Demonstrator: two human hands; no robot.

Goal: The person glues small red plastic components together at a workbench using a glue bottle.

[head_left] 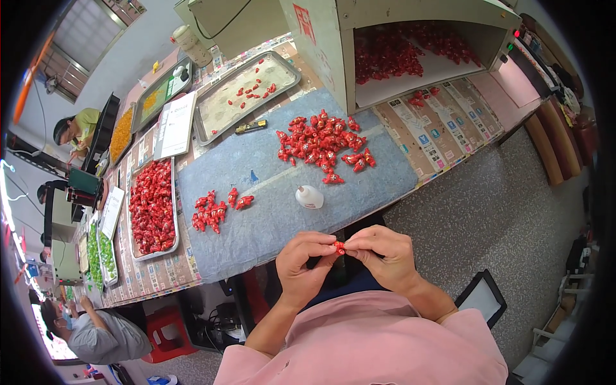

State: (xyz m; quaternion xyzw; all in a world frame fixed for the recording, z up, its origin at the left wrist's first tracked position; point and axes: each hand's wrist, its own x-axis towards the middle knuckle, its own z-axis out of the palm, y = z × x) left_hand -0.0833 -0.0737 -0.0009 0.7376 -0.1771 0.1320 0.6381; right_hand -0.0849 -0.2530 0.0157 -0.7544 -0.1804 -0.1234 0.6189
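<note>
Between the fingertips of my left hand (307, 264) and my right hand (384, 251) is a small red plastic figure (340, 248), pinched from both sides just off the table's front edge. Fingers cover much of it. Close beyond my hands, a small white squeeze bottle (309, 197) stands on the blue cloth (256, 199). Farther back on the cloth lies a large heap of red figures (317, 139). A smaller group of red figures (209, 213) lies to the left.
A tray of red pieces (153, 208) stands at the left, and a metal tray (218, 106) with a few red pieces lies behind. An open-fronted box (343, 58) with red pieces inside rises at the back. A black-and-yellow marker-like stick (251, 127) lies near the metal tray. Co-workers sit at far left.
</note>
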